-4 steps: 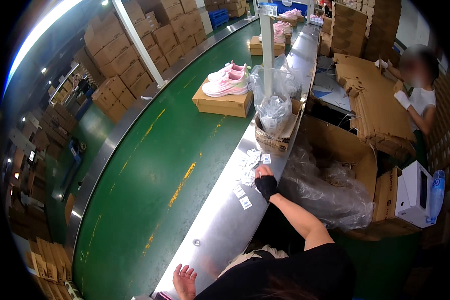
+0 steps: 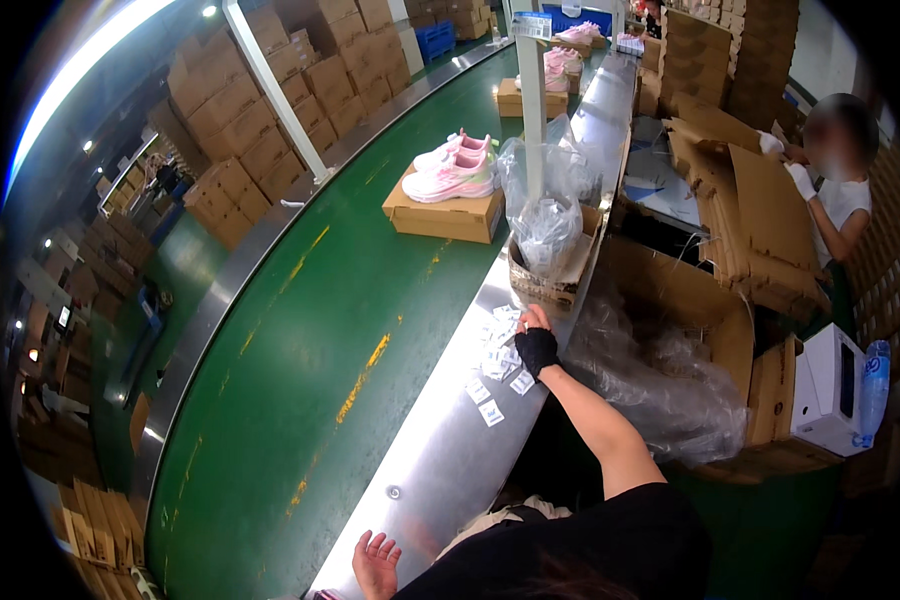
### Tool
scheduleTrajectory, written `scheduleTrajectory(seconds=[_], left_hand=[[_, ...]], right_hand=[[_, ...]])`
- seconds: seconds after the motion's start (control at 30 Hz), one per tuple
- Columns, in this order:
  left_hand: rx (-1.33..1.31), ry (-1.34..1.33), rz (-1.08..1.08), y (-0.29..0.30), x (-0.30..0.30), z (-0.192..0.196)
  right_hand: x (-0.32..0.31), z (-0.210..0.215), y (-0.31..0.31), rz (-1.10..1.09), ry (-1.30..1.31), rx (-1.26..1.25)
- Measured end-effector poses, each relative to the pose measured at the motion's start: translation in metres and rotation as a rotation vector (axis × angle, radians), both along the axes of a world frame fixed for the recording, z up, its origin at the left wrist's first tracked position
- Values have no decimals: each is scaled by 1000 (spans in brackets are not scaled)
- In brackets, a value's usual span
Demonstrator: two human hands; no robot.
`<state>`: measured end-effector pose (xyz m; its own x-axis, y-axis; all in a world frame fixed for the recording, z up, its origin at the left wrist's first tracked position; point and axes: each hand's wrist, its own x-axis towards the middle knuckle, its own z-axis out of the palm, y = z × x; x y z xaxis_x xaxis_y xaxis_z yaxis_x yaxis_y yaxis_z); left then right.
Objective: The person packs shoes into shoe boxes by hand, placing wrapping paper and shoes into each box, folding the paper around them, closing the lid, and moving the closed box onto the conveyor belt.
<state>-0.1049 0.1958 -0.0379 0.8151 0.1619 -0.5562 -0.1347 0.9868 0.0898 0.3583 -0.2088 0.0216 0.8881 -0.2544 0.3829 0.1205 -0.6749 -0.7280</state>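
Observation:
My right hand [image 2: 536, 338], in a black fingerless glove, is on the metal ledge [image 2: 440, 440] at the upper edge of a spread of small white packets [image 2: 497, 335]. Its bent fingers close over one packet, which they mostly cover. My bare left hand [image 2: 376, 562] is near the lower edge, over the near end of the ledge. Its fingers are apart, with nothing in them. Beyond the right hand, an open carton [image 2: 540, 285] holds clear plastic bags [image 2: 550, 225]. Pink-and-white sneakers [image 2: 450, 175] sit on a brown shoebox [image 2: 443, 217] on the green conveyor belt [image 2: 310, 330].
A white post [image 2: 532, 110] rises beside the carton. To the right are a large box with plastic film [image 2: 650, 385], a white device [image 2: 828, 390] and a water bottle [image 2: 874, 395]. At far right, a co-worker in white gloves handles flat cardboard [image 2: 770, 215]. More shoes sit farther along the belt.
My right hand has moved up the ledge onto a packet, uncovering another below it. The left hand has shifted slightly right. The co-worker has lifted a cardboard flap.

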Motion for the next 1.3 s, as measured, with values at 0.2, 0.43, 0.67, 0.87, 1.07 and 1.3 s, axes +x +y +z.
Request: scheduleTrajectory(seconds=[0.2, 0.43, 0.67, 0.87, 1.07, 1.3], left_hand=[[1082, 132, -585, -58, 23, 59], [710, 467, -381, -47, 3, 29], [1382, 482, -523, -53, 53, 48], [1770, 545, -556, -72, 82, 39], [2096, 807, -530, -112, 112, 75], [2344, 1198, -373, -130, 108, 47]], right_hand=[[16, -49, -16, 132, 255, -247], [-46, 6, 1, 335, 294, -177], [-60, 30, -12, 394, 97, -69], [-50, 138, -26, 571, 238, 174], [24, 216, -39, 399, 29, -78], [173, 222, -19, 357, -195, -456]])
